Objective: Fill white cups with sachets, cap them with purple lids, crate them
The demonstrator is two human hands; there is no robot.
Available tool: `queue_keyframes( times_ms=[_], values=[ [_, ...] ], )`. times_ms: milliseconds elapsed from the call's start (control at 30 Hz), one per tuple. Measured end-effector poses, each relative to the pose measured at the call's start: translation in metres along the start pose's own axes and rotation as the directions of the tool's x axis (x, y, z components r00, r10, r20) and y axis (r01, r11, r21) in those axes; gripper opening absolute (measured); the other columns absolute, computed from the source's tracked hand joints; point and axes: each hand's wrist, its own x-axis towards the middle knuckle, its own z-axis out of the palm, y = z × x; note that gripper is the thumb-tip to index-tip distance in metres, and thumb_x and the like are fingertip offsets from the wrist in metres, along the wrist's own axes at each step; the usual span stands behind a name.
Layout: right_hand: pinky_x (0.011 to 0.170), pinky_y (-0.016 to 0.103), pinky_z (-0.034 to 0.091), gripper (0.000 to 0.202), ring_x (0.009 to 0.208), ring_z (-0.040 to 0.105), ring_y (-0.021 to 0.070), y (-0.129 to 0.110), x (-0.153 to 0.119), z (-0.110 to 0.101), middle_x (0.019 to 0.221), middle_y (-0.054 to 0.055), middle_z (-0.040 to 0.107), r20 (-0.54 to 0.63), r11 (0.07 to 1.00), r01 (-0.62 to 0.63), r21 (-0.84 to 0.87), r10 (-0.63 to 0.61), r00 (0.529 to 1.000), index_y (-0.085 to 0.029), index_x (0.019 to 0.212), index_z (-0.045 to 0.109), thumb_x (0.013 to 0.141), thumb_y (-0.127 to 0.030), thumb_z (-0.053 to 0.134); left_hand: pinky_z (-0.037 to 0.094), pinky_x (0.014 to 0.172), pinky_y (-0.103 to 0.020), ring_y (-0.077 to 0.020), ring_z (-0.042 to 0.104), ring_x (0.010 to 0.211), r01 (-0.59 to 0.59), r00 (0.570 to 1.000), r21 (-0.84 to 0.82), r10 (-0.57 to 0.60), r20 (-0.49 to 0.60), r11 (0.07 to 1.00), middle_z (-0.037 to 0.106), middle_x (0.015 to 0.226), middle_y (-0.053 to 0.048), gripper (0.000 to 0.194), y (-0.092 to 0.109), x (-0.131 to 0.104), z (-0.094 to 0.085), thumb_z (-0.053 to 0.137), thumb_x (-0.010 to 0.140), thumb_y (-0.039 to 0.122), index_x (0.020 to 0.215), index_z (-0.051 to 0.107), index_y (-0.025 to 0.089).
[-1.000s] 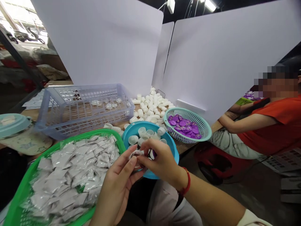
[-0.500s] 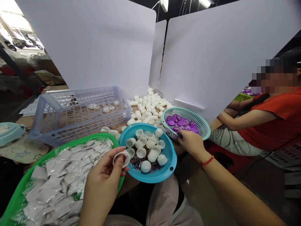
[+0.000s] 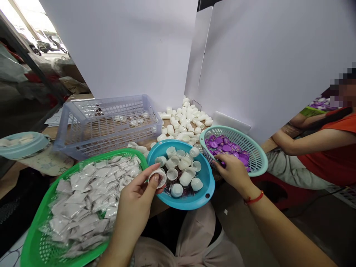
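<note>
Left hand pinching a white cap over the blue bowl's rim, fingers closed on it. Right hand reaching into the teal basket of purple discs; fingers' grip unclear.

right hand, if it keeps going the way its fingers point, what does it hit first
The right hand points up and right into the teal basket; it would most likely meet the purple discs first, and its fingertips look already at them, though depth is unclear.
</note>
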Motion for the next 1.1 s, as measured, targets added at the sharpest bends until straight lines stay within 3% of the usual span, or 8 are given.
queue_keyframes(
  times_ms=[167, 300, 433, 533, 667, 833, 933, 1100],
  values=[
    [0.081, 0.037, 0.050, 0.026, 0.101, 0.070, 0.0296, -0.001, -0.001, -0.003, 0.108, 0.012, 0.077, 0.030, 1.000, 0.003, -0.011, -0.002, 1.000, -0.017, 0.111, 0.076, 0.103, -0.034, 0.060, 0.070, 0.078, -0.029, -0.0197, 0.079, 0.082, 0.057, 0.997, -0.094, -0.052, 0.063, 0.994, 0.085, 0.100, -0.005, 0.069, -0.001, -0.003, 0.000, 0.097, 0.064, 0.055, 0.122, 0.083, 0.022],
    [0.081, 0.035, 0.051, 0.031, 0.102, 0.071, 0.0277, -0.006, 0.003, -0.013, 0.114, 0.011, 0.074, 0.007, 1.000, -0.010, -0.029, 0.010, 1.000, -0.019, 0.124, 0.074, 0.102, -0.035, 0.061, 0.069, 0.076, -0.028, -0.0198, 0.079, 0.081, 0.036, 0.997, -0.075, -0.030, 0.077, 0.997, 0.084, 0.097, -0.005, 0.059, -0.006, -0.006, -0.006, 0.093, 0.072, 0.053, 0.122, 0.083, 0.022],
    [0.069, 0.032, 0.045, 0.041, 0.103, 0.072, 0.0295, -0.017, 0.018, -0.026, 0.116, 0.011, 0.076, 0.175, 0.967, 0.010, -0.256, 0.036, 0.984, -0.022, 0.136, 0.068, 0.097, -0.036, 0.066, 0.068, 0.071, -0.028, -0.0207, 0.078, 0.079, -0.005, 0.998, -0.020, 0.007, 0.066, 1.000, 0.084, 0.097, -0.006, 0.054, -0.008, -0.010, -0.012, 0.089, 0.077, 0.054, 0.121, 0.084, 0.024],
    [0.060, 0.032, 0.036, 0.032, 0.089, 0.075, 0.0303, -0.026, 0.029, -0.033, 0.098, 0.012, 0.079, 0.287, 0.919, 0.015, -0.394, 0.108, 0.952, -0.021, 0.126, 0.072, 0.099, -0.027, 0.057, 0.068, 0.071, -0.029, -0.0210, 0.077, 0.077, -0.013, 0.998, 0.022, 0.012, 0.063, 1.000, 0.083, 0.092, -0.006, 0.053, -0.003, -0.014, -0.016, 0.090, 0.076, 0.054, 0.119, 0.084, 0.023],
    [0.058, 0.033, 0.030, 0.028, 0.085, 0.075, 0.0305, -0.033, 0.027, -0.039, 0.098, 0.013, 0.079, 0.279, 0.904, -0.013, -0.426, 0.145, 0.949, -0.020, 0.118, 0.073, 0.097, -0.022, 0.054, 0.068, 0.070, -0.029, -0.0208, 0.077, 0.072, -0.008, 1.000, 0.035, 0.008, 0.023, 0.999, 0.083, 0.086, -0.006, 0.052, 0.000, -0.018, -0.022, 0.092, 0.073, 0.054, 0.114, 0.086, 0.023],
    [0.061, 0.032, 0.034, 0.027, 0.092, 0.075, 0.0294, -0.035, 0.002, -0.048, 0.103, 0.012, 0.080, 0.325, 0.931, -0.027, -0.365, 0.154, 0.933, -0.021, 0.116, 0.072, 0.094, -0.020, 0.056, 0.069, 0.071, -0.030, -0.0217, 0.078, 0.074, 0.018, 1.000, 0.013, -0.018, 0.002, 1.000, 0.083, 0.084, -0.006, 0.051, -0.001, -0.021, -0.024, 0.094, 0.068, 0.056, 0.108, 0.087, 0.024],
    [0.067, 0.031, 0.040, 0.036, 0.095, 0.075, 0.0277, -0.033, -0.013, -0.053, 0.108, 0.009, 0.081, 0.359, 0.965, -0.025, -0.262, 0.122, 0.925, -0.025, 0.124, 0.073, 0.092, -0.017, 0.058, 0.069, 0.073, -0.030, -0.0219, 0.078, 0.077, 0.062, 0.998, 0.015, -0.062, -0.008, 0.998, 0.083, 0.087, -0.005, 0.053, 0.002, -0.028, -0.021, 0.095, 0.066, 0.057, 0.107, 0.087, 0.024],
    [0.077, 0.030, 0.046, 0.042, 0.103, 0.075, 0.0268, -0.027, -0.016, -0.049, 0.115, 0.007, 0.081, 0.360, 0.996, 0.008, -0.091, 0.026, 0.933, -0.025, 0.127, 0.073, 0.091, -0.014, 0.057, 0.069, 0.078, -0.031, -0.0233, 0.077, 0.083, 0.060, 0.996, -0.009, -0.061, -0.067, 0.998, 0.082, 0.089, -0.004, 0.053, 0.001, -0.039, -0.013, 0.092, 0.069, 0.060, 0.108, 0.086, 0.025]
  ],
)
